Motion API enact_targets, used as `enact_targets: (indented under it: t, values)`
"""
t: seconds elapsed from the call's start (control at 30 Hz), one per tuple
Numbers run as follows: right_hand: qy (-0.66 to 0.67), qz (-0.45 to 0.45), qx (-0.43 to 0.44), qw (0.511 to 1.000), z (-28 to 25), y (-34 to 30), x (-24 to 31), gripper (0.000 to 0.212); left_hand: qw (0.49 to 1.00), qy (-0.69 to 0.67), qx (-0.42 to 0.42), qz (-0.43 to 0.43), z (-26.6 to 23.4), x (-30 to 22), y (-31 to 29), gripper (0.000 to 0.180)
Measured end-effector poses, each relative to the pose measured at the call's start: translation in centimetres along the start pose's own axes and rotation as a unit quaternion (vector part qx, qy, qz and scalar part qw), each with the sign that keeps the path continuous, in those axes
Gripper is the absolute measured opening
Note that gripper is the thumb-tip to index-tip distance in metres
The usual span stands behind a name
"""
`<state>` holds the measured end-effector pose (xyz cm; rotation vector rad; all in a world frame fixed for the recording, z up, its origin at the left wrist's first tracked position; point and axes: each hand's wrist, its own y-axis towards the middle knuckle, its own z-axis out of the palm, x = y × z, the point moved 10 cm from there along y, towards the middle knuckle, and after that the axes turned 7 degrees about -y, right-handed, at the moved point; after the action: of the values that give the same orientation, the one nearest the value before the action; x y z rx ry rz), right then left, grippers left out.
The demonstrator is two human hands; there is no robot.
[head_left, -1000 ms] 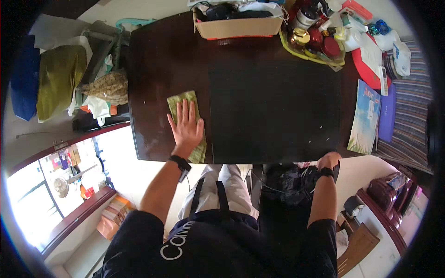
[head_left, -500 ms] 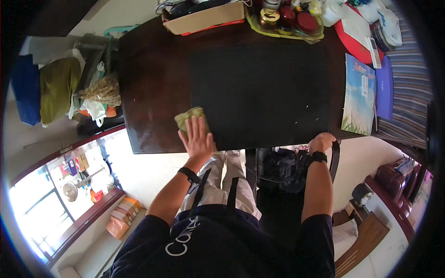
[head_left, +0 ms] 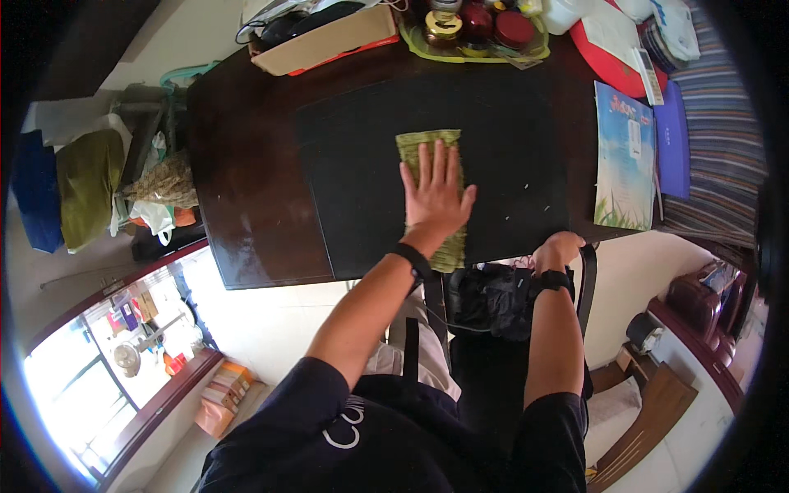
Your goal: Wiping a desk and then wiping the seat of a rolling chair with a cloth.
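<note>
My left hand (head_left: 437, 193) lies flat with fingers spread on a folded green cloth (head_left: 429, 141), pressing it onto the black desk mat (head_left: 362, 189). One end of the cloth reaches past my palm to the mat's front edge. My right hand (head_left: 559, 249) is at the front edge of the dark wooden desk (head_left: 246, 197), its fingers curled over the edge and partly hidden. A few small white specks (head_left: 507, 218) are on the mat to the right of the cloth.
Along the back stand a cardboard box (head_left: 329, 45) and a yellow-green tray (head_left: 477, 57) of jars. A blue picture-covered book (head_left: 622, 156) and a purple folder (head_left: 674, 140) lie at the right. Bags (head_left: 90, 185) hang at the left. A black bag (head_left: 501, 300) sits below the front edge.
My left hand has slid the cloth rightward and away from me, from the desk's left front part onto the mat. The cloth now shows more of its length. My right hand stays at the edge.
</note>
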<state>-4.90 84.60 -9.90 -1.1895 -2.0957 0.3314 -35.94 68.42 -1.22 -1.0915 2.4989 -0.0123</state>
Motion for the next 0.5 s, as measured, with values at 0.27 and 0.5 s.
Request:
enact_targets:
  t: [0.27,0.5]
  values:
    - [0.016,0.022,-0.001,1.000,-2.4,-3.0,0.6,0.063,0.967,-0.166,-0.149,-0.125,-7.6,15.4,-11.5,0.066]
    - [0.197,0.004,0.252,0.947,0.8,1.0,-0.3,0.065,0.801,-0.023,-0.258,-0.539,-10.7,49.6,-35.3,0.055]
